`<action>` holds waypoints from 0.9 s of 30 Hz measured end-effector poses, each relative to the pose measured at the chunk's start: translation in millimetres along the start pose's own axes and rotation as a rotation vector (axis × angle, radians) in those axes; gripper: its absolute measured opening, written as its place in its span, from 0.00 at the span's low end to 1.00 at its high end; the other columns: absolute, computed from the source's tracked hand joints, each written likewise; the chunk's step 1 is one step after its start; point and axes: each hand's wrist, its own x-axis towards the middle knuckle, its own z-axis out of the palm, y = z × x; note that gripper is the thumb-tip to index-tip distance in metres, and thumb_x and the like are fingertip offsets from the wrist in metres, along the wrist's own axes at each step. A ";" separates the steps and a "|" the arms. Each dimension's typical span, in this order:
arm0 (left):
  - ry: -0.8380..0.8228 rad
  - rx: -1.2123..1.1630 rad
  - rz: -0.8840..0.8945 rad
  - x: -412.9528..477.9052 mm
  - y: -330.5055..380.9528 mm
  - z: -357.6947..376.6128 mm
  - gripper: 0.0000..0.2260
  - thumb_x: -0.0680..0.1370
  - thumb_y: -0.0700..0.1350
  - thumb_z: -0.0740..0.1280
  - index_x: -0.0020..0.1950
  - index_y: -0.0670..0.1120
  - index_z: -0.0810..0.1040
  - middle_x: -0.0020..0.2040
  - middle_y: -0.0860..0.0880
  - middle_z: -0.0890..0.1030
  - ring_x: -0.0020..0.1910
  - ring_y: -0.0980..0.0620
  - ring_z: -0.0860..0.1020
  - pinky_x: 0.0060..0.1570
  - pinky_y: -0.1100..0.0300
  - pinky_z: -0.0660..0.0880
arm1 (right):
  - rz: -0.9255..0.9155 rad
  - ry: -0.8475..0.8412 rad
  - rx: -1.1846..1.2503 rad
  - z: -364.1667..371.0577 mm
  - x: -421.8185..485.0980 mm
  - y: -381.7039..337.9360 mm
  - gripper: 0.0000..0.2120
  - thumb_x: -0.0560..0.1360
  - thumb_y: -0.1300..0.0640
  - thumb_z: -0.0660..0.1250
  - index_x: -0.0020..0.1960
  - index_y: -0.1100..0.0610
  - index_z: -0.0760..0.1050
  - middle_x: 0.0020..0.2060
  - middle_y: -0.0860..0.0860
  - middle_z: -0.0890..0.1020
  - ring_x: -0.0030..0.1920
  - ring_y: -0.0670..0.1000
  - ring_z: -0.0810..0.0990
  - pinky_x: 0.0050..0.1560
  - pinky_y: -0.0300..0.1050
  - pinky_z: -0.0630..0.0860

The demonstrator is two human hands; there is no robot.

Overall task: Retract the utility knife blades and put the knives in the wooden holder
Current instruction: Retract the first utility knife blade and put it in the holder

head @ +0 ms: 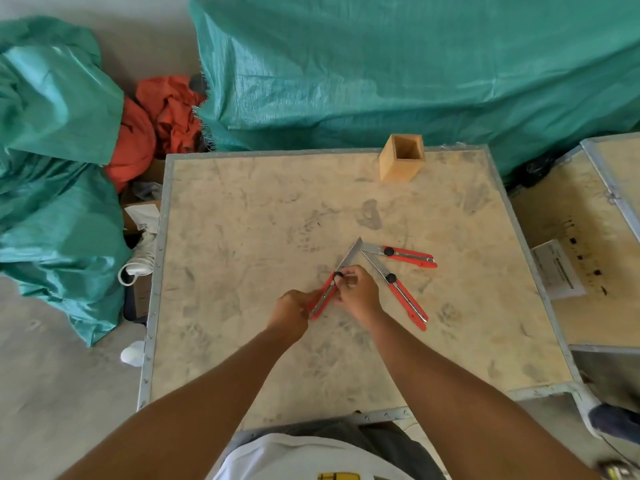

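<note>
Three red utility knives lie near the middle of the table, all with long blades out. My left hand (291, 311) grips the rear of the left knife (325, 294). My right hand (356, 292) pinches that knife's black slider knob between thumb and fingers; its blade points up and right. A second knife (407, 297) lies diagonally just right of my right hand. The third knife (408, 255) lies nearly level beyond it, its blade tip close to the other two tips. The wooden holder (401, 162), a square open box, stands upright at the table's far edge with nothing seen inside.
The table (242, 237) is a smudged beige board with a metal rim. Green tarpaulin bundles (381, 71) and orange cloth (156, 129) lie beyond and to the left. A second board-topped crate (581, 244) with a paper label stands to the right.
</note>
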 end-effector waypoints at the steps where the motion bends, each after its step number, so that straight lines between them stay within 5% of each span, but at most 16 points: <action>1: -0.002 -0.039 -0.018 -3.0 2.4 -1.3 0.28 0.71 0.27 0.63 0.58 0.57 0.84 0.47 0.50 0.82 0.47 0.52 0.81 0.49 0.59 0.77 | -0.011 0.012 0.029 -0.8 -1.3 -0.8 0.05 0.79 0.60 0.70 0.48 0.52 0.77 0.46 0.53 0.83 0.52 0.58 0.86 0.46 0.60 0.86; 4: -0.002 -0.187 -0.065 -10.6 8.6 -4.9 0.26 0.73 0.29 0.67 0.62 0.56 0.81 0.51 0.53 0.82 0.45 0.56 0.82 0.46 0.71 0.74 | -0.061 -0.016 0.068 -10.0 -6.7 -10.1 0.04 0.78 0.61 0.71 0.53 0.57 0.79 0.50 0.58 0.85 0.49 0.58 0.87 0.40 0.50 0.87; 6: -0.020 -0.340 -0.091 -16.3 17.3 -8.0 0.26 0.74 0.31 0.69 0.61 0.60 0.80 0.53 0.53 0.84 0.41 0.56 0.83 0.43 0.68 0.78 | -0.114 -0.051 0.074 -20.8 -7.9 -20.4 0.06 0.79 0.62 0.71 0.56 0.60 0.80 0.51 0.58 0.85 0.48 0.58 0.87 0.36 0.42 0.85; 9: -0.014 -0.503 -0.091 -26.6 35.9 -8.0 0.25 0.74 0.30 0.70 0.64 0.56 0.79 0.50 0.50 0.85 0.40 0.53 0.84 0.43 0.55 0.82 | -0.213 -0.109 0.068 -42.9 -11.8 -38.0 0.07 0.78 0.63 0.71 0.56 0.60 0.82 0.50 0.57 0.86 0.47 0.56 0.87 0.38 0.43 0.86; 19: 0.181 -0.720 0.000 -54.1 139.8 31.8 0.22 0.75 0.30 0.70 0.66 0.47 0.79 0.52 0.44 0.84 0.45 0.48 0.82 0.46 0.54 0.84 | -0.475 -0.315 -0.009 -155.4 -24.5 -82.9 0.10 0.76 0.65 0.73 0.58 0.62 0.84 0.48 0.54 0.87 0.41 0.45 0.87 0.42 0.43 0.86; 23: 0.245 -0.768 0.021 -58.4 175.0 51.2 0.19 0.76 0.31 0.70 0.64 0.45 0.80 0.54 0.40 0.84 0.46 0.48 0.83 0.44 0.58 0.83 | -0.547 -0.371 -0.159 -199.7 -24.5 -81.6 0.11 0.75 0.63 0.75 0.57 0.58 0.85 0.51 0.54 0.88 0.47 0.52 0.88 0.48 0.52 0.87; 27: 0.262 -0.852 0.028 -62.4 208.4 78.5 0.17 0.77 0.31 0.67 0.64 0.45 0.81 0.50 0.42 0.83 0.47 0.48 0.82 0.40 0.63 0.81 | -0.701 -0.416 -0.326 -240.4 -26.7 -82.5 0.10 0.74 0.62 0.77 0.55 0.57 0.87 0.52 0.51 0.85 0.50 0.46 0.83 0.50 0.33 0.79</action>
